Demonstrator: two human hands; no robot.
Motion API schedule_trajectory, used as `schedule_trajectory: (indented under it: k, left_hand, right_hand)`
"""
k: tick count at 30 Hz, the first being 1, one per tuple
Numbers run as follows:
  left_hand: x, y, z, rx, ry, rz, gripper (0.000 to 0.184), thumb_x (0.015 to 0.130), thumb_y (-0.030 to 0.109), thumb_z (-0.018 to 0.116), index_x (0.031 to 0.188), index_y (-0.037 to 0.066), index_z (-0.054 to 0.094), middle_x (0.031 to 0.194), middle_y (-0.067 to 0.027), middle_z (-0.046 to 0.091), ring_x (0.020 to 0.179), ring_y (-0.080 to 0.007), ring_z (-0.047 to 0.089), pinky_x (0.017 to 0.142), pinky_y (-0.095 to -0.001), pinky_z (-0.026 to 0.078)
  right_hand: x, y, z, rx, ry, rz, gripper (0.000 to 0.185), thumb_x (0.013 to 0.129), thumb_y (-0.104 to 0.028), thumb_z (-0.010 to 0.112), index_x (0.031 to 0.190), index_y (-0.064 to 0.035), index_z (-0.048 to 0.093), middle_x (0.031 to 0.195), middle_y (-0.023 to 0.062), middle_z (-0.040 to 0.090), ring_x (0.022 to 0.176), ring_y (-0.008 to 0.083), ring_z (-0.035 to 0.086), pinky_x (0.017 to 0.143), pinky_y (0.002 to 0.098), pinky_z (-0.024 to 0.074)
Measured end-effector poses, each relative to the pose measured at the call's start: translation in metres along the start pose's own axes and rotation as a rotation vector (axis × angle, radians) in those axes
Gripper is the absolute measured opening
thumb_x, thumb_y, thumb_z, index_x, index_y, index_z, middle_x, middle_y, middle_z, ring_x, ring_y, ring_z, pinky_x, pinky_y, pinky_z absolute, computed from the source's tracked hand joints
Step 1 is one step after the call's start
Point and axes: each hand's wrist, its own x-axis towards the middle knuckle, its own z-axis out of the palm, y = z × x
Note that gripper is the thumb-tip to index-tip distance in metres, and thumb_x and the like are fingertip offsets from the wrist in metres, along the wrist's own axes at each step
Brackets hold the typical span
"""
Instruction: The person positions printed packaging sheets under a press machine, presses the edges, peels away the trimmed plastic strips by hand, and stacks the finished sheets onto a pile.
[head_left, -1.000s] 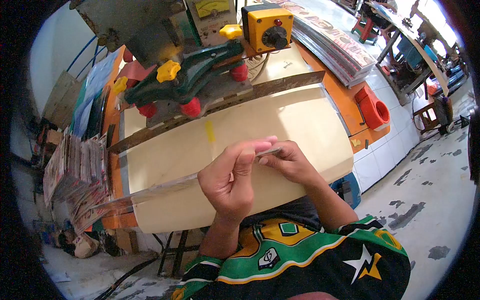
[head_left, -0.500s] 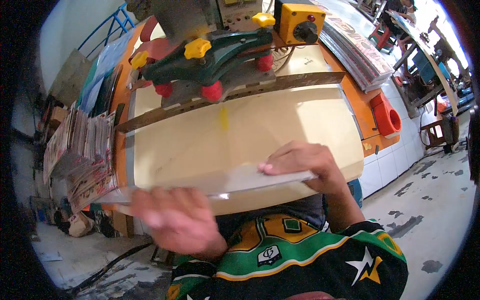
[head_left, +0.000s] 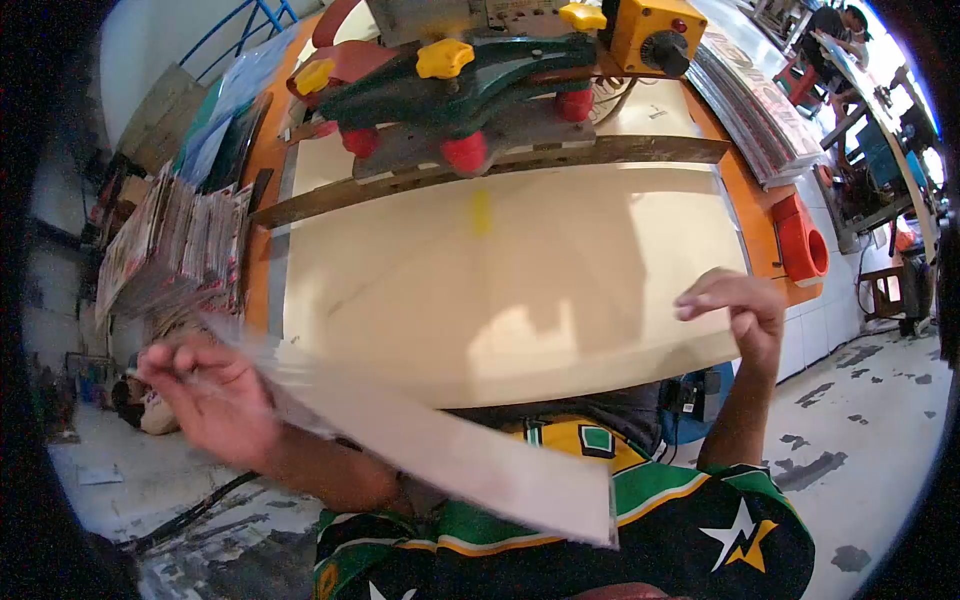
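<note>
Left of the cream sheet (head_left: 400,260), the left hand (head_left: 215,400) is at a pale strip (head_left: 490,460) (blur hides whether it grips) that slants past the sheet's near edge. The right hand (head_left: 740,305), loosely bent, is at the sheet's right end; a green frame (head_left: 490,78) with yellow knobs (head_left: 445,58) stands beyond the sheet.

Across the middle of the frame a hand could slide low over the broad cream sheet (head_left: 400,260) – as far as the long brown metal bar (head_left: 670,151) and dark green clamp with yellow knobs (head_left: 445,95) at upper centre. Lower left to lower centre, a long pale flat strip (head_left: 470,455) slants across the near side, beside the left hand (head_left: 220,405); the red plastic tape dispenser (head_left: 795,245) stands at right.
</note>
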Motion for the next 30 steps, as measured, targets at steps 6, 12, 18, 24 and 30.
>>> schedule_trajectory:
  k: [6, 12, 18, 24, 30]
  left_hand:
    - [0.006, -0.066, 0.030, 0.114, -0.137, -0.067, 0.018, 0.106, 0.015, 0.058, 0.119, 0.005, 0.065, 0.119, -0.0093, 0.065, 0.104, -0.0237, 0.059, 0.098, -0.0409, 0.056]
    - [0.016, -0.091, 0.048, 0.113, -0.202, -0.006, 0.023, 0.114, 0.026, 0.043, 0.122, 0.009, 0.057, 0.113, -0.0116, 0.068, 0.092, -0.0256, 0.064, 0.086, -0.0410, 0.060]
    - [0.016, -0.087, 0.056, 0.378, -0.405, -0.046, 0.023, 0.114, 0.025, 0.044, 0.116, 0.005, 0.055, 0.090, -0.0141, 0.066, 0.075, -0.0234, 0.061, 0.072, -0.0391, 0.057]
    - [0.003, -0.051, 0.032, 0.550, -0.179, 0.076, 0.020, 0.112, 0.022, 0.047, 0.117, 0.004, 0.054, 0.091, -0.0088, 0.067, 0.076, -0.0216, 0.060, 0.066, -0.0358, 0.052]
    - [0.007, 0.007, 0.010, 0.132, 0.118, 0.086, 0.024, 0.110, 0.023, 0.055, 0.123, 0.004, 0.060, 0.100, -0.0049, 0.066, 0.078, -0.0144, 0.061, 0.075, -0.0286, 0.057]
  right_hand:
    - [0.032, 0.000, 0.062, 0.186, -0.577, -0.127, 0.095, 0.080, -0.053, 0.084, 0.147, 0.0055, 0.052, 0.142, 0.0231, 0.063, 0.132, 0.0407, 0.059, 0.113, 0.0490, 0.0441]
    - [0.021, -0.020, 0.105, 0.187, -0.532, 0.098, 0.079, 0.086, -0.027, 0.084, 0.153, -0.0024, 0.048, 0.143, 0.0200, 0.063, 0.132, 0.0373, 0.061, 0.110, 0.0441, 0.0469]
    - [0.022, -0.020, 0.107, 0.013, -0.450, 0.384, 0.058, 0.093, -0.009, 0.072, 0.149, -0.0108, 0.057, 0.131, 0.0158, 0.071, 0.120, 0.0353, 0.068, 0.103, 0.0409, 0.0520]
    - [0.029, -0.043, 0.083, 0.046, -0.328, 0.173, 0.042, 0.096, -0.022, 0.061, 0.133, -0.0074, 0.071, 0.130, 0.0163, 0.072, 0.117, 0.0329, 0.072, 0.105, 0.0387, 0.0535]
    - [0.031, -0.047, 0.052, -0.009, -0.336, 0.092, 0.045, 0.096, -0.033, 0.061, 0.120, 0.0018, 0.076, 0.121, 0.0205, 0.074, 0.116, 0.0347, 0.072, 0.106, 0.0435, 0.0543]
